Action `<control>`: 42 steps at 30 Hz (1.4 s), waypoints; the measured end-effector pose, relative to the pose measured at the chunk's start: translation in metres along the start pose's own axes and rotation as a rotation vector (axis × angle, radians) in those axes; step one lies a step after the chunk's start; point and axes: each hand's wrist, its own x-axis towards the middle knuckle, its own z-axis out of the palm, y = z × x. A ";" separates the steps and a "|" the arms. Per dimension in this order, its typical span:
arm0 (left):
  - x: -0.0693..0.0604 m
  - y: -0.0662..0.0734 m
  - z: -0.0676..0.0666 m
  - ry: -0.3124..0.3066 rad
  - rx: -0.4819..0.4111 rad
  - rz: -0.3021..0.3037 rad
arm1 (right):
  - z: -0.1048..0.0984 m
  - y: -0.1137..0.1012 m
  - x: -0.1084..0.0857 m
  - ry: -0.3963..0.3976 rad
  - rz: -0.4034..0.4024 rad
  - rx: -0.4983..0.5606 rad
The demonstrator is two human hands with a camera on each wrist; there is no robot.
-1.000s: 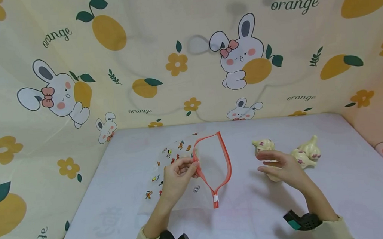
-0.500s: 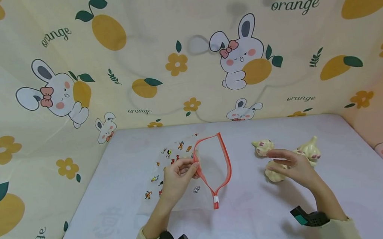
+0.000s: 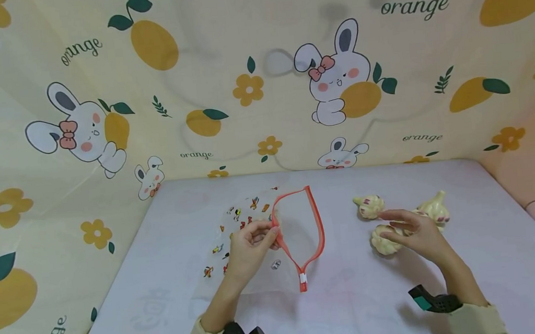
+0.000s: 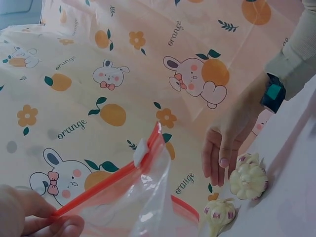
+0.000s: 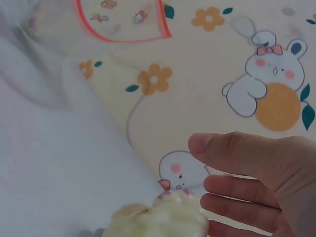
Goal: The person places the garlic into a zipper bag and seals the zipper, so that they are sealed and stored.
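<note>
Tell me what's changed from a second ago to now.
The right hand has moved rightward, uncovering more of the near garlic bulb. Nothing was taken hold of or let go. The left hand still pinches the clear bag by its red edge, and the bulbs stayed put.

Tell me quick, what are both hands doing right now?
Left hand: closed, pinching the red zip edge of the clear bag.
Right hand: open, holding nothing, close to the garlic bulbs.

Cream backdrop (image 3: 220, 45), rabbit-and-orange print, behind and beside pale tabletop (image 3: 345, 313).
</note>
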 end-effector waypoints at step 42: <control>0.001 0.001 0.000 0.011 0.015 -0.064 | -0.009 0.033 -0.006 -0.207 -0.011 -0.015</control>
